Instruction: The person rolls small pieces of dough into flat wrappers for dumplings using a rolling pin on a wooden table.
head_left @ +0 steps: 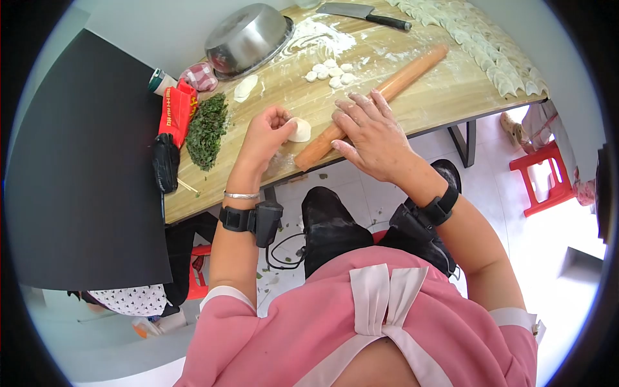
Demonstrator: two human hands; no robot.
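Between the thumb and curled fingers of my left hand (269,132) is the edge of a small round dumpling wrapper (300,130), lying at the near side of the wooden table. My right hand (373,132) rests with spread, floury fingers on top of a long wooden rolling pin (412,72). The pin lies slantwise, its near end just right of the wrapper. Beyond the hands sit several small dough pieces (335,74). Another flat wrapper (245,88) lies up and left of my left hand.
Chopped greens (207,132) lie left, beside a red packet (174,106). At the back stand an upturned metal bowl (248,39) and a cleaver (348,10). Rows of folded dumplings (483,48) cover the table's right end. A red stool (543,177) stands on the floor at right.
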